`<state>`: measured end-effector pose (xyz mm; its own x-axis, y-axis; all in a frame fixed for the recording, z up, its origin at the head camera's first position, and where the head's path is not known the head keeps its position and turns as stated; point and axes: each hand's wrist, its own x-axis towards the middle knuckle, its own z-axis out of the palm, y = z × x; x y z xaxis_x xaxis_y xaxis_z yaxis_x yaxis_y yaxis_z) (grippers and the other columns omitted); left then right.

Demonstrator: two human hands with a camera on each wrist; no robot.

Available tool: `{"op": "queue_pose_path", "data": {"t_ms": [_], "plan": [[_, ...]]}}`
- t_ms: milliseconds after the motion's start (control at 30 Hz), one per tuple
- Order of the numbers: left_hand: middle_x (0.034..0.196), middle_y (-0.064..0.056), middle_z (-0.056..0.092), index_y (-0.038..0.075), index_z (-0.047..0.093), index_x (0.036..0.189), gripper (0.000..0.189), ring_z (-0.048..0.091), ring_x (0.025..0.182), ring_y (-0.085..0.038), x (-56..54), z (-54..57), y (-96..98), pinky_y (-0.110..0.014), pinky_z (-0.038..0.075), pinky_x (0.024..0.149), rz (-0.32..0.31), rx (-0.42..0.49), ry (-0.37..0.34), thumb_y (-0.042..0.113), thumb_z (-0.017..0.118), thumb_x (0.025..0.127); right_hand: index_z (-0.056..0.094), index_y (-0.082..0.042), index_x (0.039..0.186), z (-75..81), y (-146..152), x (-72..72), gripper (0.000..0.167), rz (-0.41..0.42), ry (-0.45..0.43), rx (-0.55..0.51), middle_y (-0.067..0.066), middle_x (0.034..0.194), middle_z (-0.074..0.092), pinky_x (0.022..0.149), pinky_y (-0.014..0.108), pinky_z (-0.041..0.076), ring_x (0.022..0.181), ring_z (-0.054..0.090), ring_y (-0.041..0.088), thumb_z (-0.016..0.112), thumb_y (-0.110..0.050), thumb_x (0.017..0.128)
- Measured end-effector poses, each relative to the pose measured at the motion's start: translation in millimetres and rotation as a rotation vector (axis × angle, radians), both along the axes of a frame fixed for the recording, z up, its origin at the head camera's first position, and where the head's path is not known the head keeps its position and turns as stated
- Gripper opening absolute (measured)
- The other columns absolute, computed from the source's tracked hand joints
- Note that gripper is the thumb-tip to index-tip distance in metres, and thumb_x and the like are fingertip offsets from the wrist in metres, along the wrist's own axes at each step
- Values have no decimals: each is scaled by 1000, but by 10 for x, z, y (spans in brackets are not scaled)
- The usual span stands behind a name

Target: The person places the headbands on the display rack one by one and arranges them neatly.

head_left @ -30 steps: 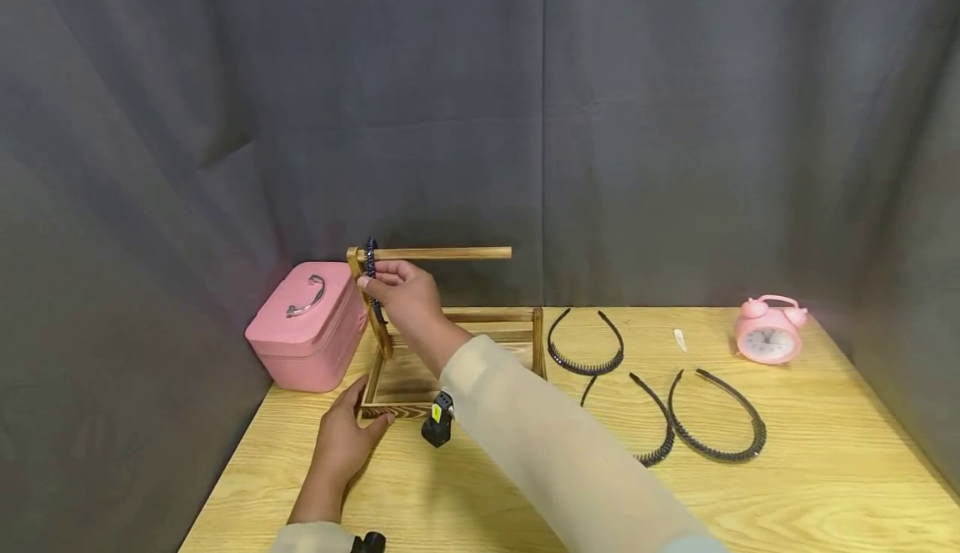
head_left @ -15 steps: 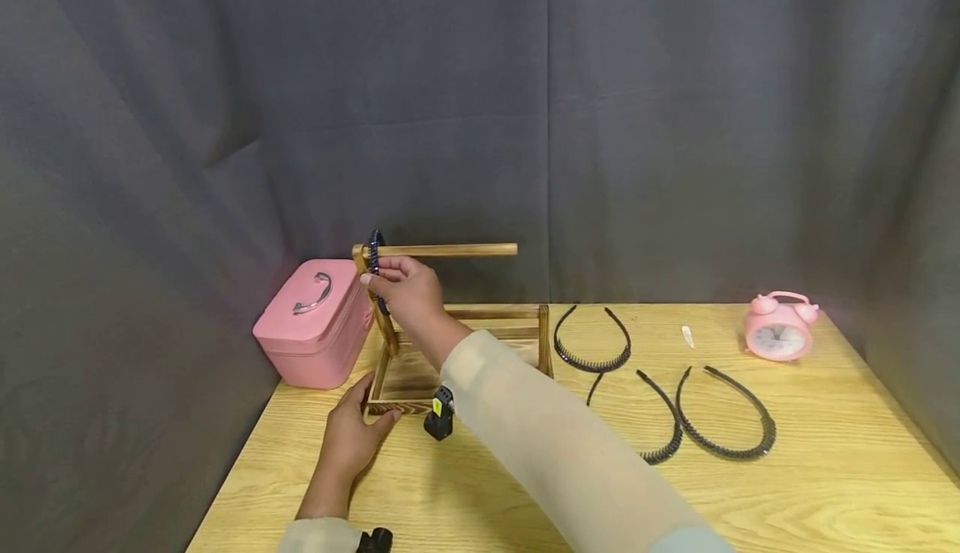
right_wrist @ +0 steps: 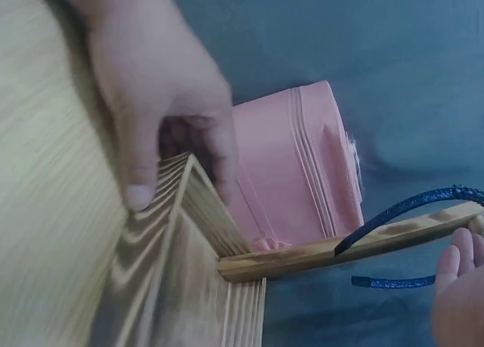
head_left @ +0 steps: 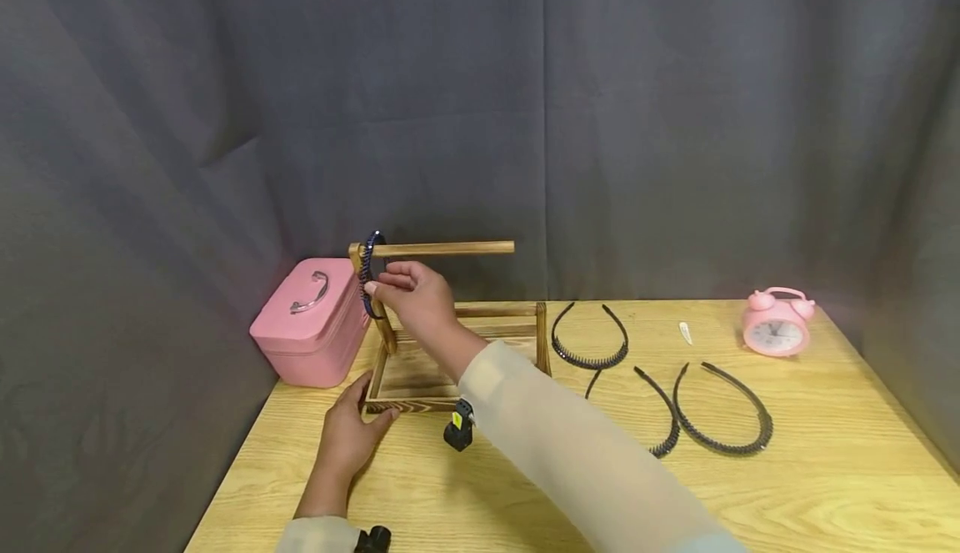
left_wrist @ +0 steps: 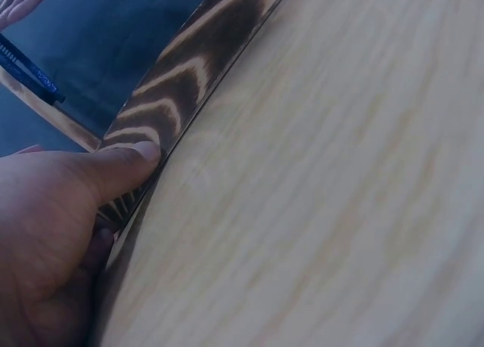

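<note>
Right-hand grip (head_left: 422, 303) is up at the dark blue headband (head_left: 365, 268), thumb on or right by it with the fingers loosely bent; honestly can't tell if it's really pinched. That headband is looped over the bar (head_left: 450, 248) of the wooden rack (head_left: 408, 406), at the upright end. Left-hand grip (head_left: 351, 434) has hold of the rack's near left corner, thumb on the front, fingers round the side. Pink case (head_left: 309, 324) sits just beside the rack. Over to the right, the tabletop (head_left: 825, 495) has three more dark headbands (head_left: 590, 363), one part-hidden by the sleeve (head_left: 577, 444), plus a white clip (head_left: 686, 334) and pink alarm clock (head_left: 777, 336).
</note>
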<state>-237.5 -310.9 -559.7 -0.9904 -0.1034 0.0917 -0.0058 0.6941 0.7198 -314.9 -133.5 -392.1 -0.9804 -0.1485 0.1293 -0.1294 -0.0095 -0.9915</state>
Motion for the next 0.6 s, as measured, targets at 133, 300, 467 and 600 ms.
{"op": "queue_pose_path", "data": {"t_ms": [133,300,467,600], "plan": [[168,-28,45,8,35,171,88,49,152,-48,-3,19,-4,-64,48,121,-4,13,-15,27,83,100,72,-19,136,-104,263,127,42,39,41,31,-2,131,79,103,37,63,120,73,14,86,-33,98],[168,-29,44,7,33,172,89,48,153,-49,-31,53,-40,-65,47,121,-4,20,-26,28,82,101,70,-15,139,-264,749,332,44,142,38,14,2,136,77,108,39,62,124,73,18,84,-31,100],[169,-28,42,8,32,172,88,47,153,-50,-63,48,-89,-64,47,121,-10,20,-34,29,81,101,68,-11,141,-479,1363,546,45,190,24,61,6,136,76,106,34,62,127,73,24,83,-24,100],[169,-29,42,8,33,172,89,47,153,-50,-60,15,-99,-65,47,121,-12,24,-38,31,82,101,71,-9,136,-701,1936,695,40,192,48,145,10,134,77,101,26,63,125,74,29,83,-18,100]]}}
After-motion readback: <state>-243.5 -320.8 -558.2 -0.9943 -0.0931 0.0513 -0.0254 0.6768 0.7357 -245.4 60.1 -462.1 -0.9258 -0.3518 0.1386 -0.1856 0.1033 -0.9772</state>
